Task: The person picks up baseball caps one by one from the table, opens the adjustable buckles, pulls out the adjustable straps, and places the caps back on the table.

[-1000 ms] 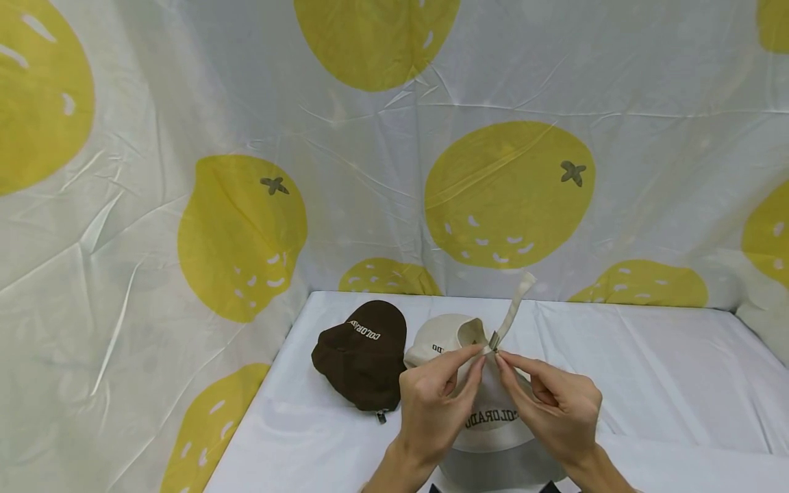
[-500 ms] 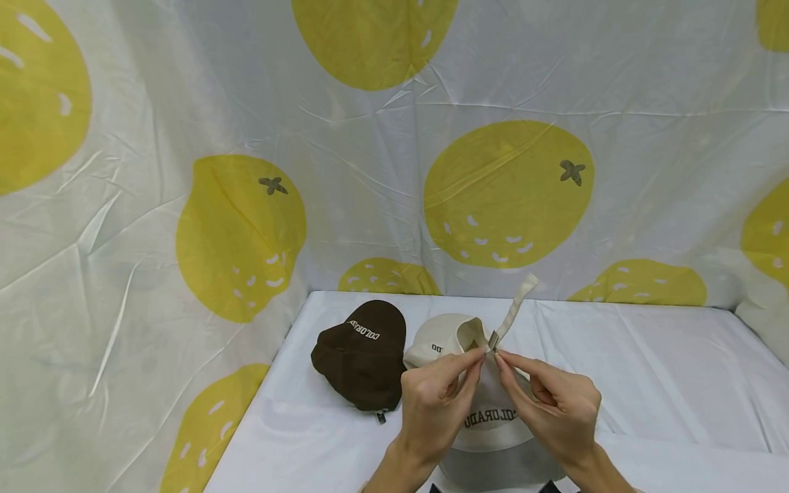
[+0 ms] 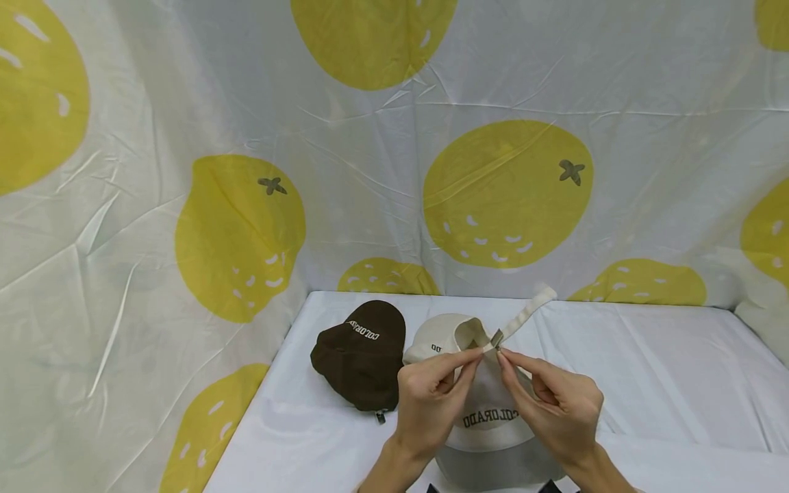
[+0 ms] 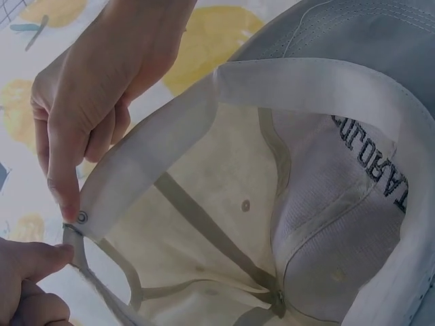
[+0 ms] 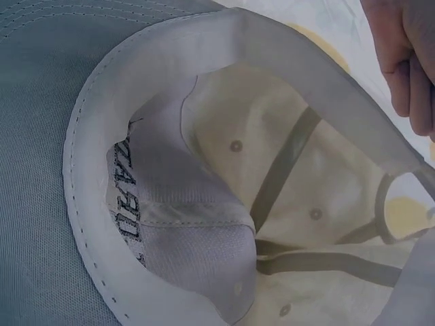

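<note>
My left hand (image 3: 431, 400) pinches a cream cap's rear strap (image 3: 489, 348) between thumb and forefinger. Just right of it, my right hand (image 3: 557, 407) pinches by the metal buckle (image 3: 496, 338). The strap's loose end (image 3: 531, 309) sticks out beyond the buckle, up to the right. This cap (image 3: 487, 435) has its inside towards me and its brim (image 3: 499, 465) nearest my body; dark COLORADO lettering reads reversed. In the left wrist view, fingertips grip the sweatband (image 4: 146, 153) beside a small metal eyelet (image 4: 82, 217). The right wrist view shows the lining (image 5: 285, 156), but no right fingertips.
A second cream cap (image 3: 440, 330) lies just behind my hands, partly hidden. Left of it sits a dark brown cap (image 3: 366, 363) with white lettering. Both lie on a white-covered table (image 3: 666, 370). A lemon-print curtain (image 3: 364, 164) hangs behind and at the left.
The strap's loose end has swung down to the right, and the buckle has tilted with it. My left hand has shifted slightly left. Both hands keep their pinch; the other caps stay put.
</note>
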Available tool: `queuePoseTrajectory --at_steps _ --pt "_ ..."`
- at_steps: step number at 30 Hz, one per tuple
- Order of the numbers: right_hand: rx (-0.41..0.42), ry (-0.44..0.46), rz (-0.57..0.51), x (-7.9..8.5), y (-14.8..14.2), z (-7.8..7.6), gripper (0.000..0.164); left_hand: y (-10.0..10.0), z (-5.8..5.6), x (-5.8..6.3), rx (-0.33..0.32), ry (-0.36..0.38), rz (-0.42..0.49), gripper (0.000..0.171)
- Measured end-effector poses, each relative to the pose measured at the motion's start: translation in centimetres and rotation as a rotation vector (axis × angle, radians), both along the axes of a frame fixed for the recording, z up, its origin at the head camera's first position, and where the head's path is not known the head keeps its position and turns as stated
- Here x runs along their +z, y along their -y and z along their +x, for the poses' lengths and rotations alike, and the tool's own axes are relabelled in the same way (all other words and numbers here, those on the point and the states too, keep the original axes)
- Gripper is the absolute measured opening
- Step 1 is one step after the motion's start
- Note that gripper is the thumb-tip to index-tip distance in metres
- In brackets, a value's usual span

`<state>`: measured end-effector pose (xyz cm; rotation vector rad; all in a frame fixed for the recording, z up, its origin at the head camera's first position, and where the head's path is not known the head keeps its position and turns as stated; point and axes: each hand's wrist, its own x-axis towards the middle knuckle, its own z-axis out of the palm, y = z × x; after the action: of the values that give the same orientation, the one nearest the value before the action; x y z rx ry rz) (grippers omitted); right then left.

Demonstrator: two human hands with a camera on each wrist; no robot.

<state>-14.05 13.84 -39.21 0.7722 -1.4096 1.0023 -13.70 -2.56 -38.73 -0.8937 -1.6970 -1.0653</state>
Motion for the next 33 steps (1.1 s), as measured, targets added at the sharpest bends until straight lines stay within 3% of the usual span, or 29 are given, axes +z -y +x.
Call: queuePoseTrajectory --at_steps 10,18,33 --pt "-0.013 0.001 -0.030 0.3 -0.1 -0.1 0.043 0.5 -0.1 0.2 0.001 0.019 0.005 0.024" --pt "-0.031 0.013 -0.024 -0.5 -0.4 -0.3 0.038 0.7 -0.3 0.3 -0.011 0.024 0.003 0.024" --pt "-0.005 -0.010 -0.102 -0.4 -0.2 -0.5 0.032 1.7 -0.4 0.8 -0.038 0.051 0.022 0.023"
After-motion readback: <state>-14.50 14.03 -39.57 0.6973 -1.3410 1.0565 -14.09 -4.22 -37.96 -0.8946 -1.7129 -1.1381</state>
